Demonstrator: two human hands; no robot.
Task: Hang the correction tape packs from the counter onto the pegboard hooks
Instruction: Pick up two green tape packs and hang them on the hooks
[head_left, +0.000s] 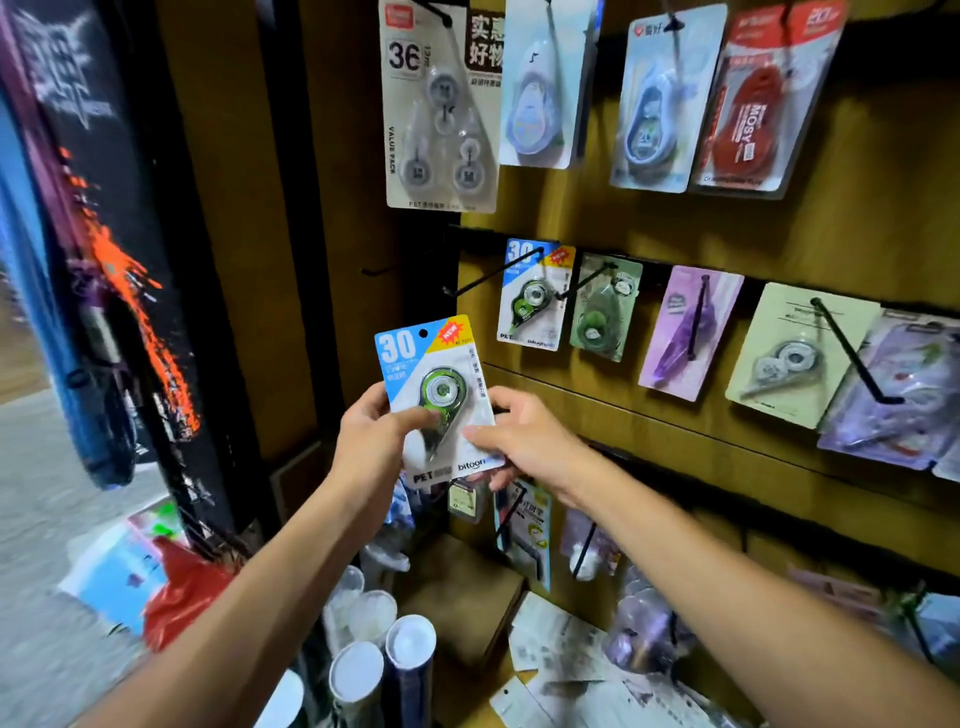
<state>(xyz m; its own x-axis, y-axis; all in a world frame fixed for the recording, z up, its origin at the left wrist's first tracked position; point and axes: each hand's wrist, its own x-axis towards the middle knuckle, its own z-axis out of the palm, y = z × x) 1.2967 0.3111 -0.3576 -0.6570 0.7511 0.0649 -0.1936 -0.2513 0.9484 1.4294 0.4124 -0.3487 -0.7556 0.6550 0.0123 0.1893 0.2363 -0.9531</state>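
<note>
Between my two hands, head view: the correction tape pack (439, 400), a blue, yellow and white card marked "30" with a green dispenser under a clear blister, stands nearly upright, tilted slightly left, in front of the wooden pegboard (727, 234). My left hand (376, 434) grips the pack's lower left edge, thumb curled over the front of the blister, fingers behind the card. My right hand (524, 441) pinches the lower right edge, thumb on the front near the card's bottom, fingers wrapped behind. The pack's punched hole, at its top, is free of any hook. An empty black hook (493, 273) juts out above and just right of the pack, apart from it. On the next hook to the right hangs a matching pack (535, 296) with the same "30" card. Further packs hang in the rows above and beside it. Below my forearms I see white-capped tubes (384, 670) and printed paper sheets (566, 660), blurred.
</note>
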